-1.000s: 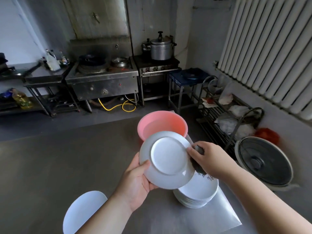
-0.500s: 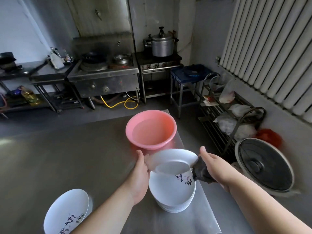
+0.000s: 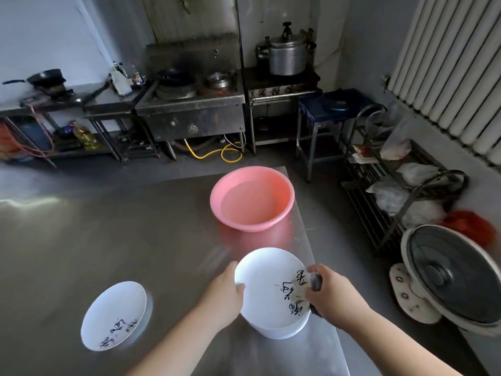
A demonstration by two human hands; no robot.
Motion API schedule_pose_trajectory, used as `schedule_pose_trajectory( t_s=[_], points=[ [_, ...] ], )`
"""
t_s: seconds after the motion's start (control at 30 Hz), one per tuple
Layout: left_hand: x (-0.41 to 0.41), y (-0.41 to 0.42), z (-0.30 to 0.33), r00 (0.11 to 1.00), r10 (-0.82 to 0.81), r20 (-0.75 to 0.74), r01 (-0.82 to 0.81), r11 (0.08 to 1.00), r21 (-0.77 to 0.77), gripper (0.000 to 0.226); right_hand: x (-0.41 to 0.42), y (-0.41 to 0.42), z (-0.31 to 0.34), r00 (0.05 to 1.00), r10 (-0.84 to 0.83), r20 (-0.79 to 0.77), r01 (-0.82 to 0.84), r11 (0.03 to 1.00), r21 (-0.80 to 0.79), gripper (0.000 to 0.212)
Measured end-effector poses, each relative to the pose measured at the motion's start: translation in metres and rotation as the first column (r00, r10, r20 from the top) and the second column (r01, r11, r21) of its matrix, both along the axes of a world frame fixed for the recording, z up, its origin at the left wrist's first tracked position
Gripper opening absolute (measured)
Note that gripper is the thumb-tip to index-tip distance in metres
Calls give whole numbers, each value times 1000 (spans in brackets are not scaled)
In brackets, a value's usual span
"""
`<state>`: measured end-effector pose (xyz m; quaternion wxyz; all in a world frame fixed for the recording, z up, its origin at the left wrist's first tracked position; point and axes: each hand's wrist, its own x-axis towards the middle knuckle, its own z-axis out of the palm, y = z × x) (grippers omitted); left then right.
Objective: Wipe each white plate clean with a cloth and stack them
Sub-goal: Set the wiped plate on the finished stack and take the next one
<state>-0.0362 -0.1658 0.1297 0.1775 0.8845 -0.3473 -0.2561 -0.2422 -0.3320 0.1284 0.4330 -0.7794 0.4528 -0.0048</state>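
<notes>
We judged the top plate [image 3: 271,286] to be glazed ceramic: stiff, smooth, probably slick if damp, and liable to chip if knocked against the plates under it. The rim looked like the place to take it, thumb over the edge and fingers beneath, as both hands were doing.

Our left hand [image 3: 225,291] held the plate's left rim, thumb on the upper face and fingers out of sight below. Our right hand [image 3: 333,291] was closed round a dark cloth [image 3: 315,283], pressing it against the right rim beside the black brush lettering. The plate lay face up, slightly tilted, on or just above the stack of white plates [image 3: 282,328] near the right edge of the steel table [image 3: 81,240]. Whether it touched the stack we could not tell.

Half a second earlier the plate was raised clear of the stack and seen almost edge-on; a second earlier it was tipped upright with its underside toward us. It had since been turned face up and lowered. The lone lettered plate [image 3: 113,316] at lower left and the pink basin [image 3: 282,183] of water beyond the stack kept their places on the table; the camera had dipped and shifted.
</notes>
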Motion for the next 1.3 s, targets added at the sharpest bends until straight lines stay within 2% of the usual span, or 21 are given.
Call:
schedule_pose_trajectory(
  t_s=[0.03,0.1,0.17,0.3,0.4,0.47,0.53,0.63,0.7,0.87,0.93,1.1,1.3],
  points=[
    [0,-1,-1,999,-21,44,20,1000,24,32,1,-1,-1,1000,11,-24,-12,999,-31,33],
    [-1,-3,-3,985,-77,152,65,994,83,16,4,-5,-2,997,23,-69,-29,995,-94,35],
    [0,-4,-5,972,-113,207,89,989,120,14,6,-7,-1,994,34,-99,-48,989,-139,35],
    [5,-6,-10,969,-124,214,96,986,139,16,10,-6,0,979,73,-193,-124,955,-268,29],
    [8,-5,-15,978,-106,177,87,990,111,18,10,-8,5,964,71,-256,-160,924,-346,12],
    [10,-3,-20,979,-109,172,92,991,100,19,12,-11,11,958,37,-285,-155,901,-404,21],
    [15,0,-25,981,-104,162,93,993,74,28,16,-13,17,953,3,-302,-153,867,-474,30],
    [28,9,-28,977,-95,189,87,995,53,62,33,-6,27,958,16,-288,-169,840,-515,34],
    [44,23,-28,976,-73,204,68,997,33,66,53,7,30,963,53,-265,-184,846,-500,30],
    [111,86,-30,968,-10,253,1,999,36,50,121,61,27,974,175,-144,-222,867,-446,32],
    [146,123,-38,965,32,260,-54,995,78,46,153,90,21,963,248,-103,-268,861,-432,31],
    [227,217,-77,956,142,258,-212,940,267,32,232,157,-13,917,370,-151,-400,861,-315,34],
    [278,285,-124,947,280,157,-316,895,314,61,303,212,-74,880,400,-256,-421,907,-32,29]
  ],
)
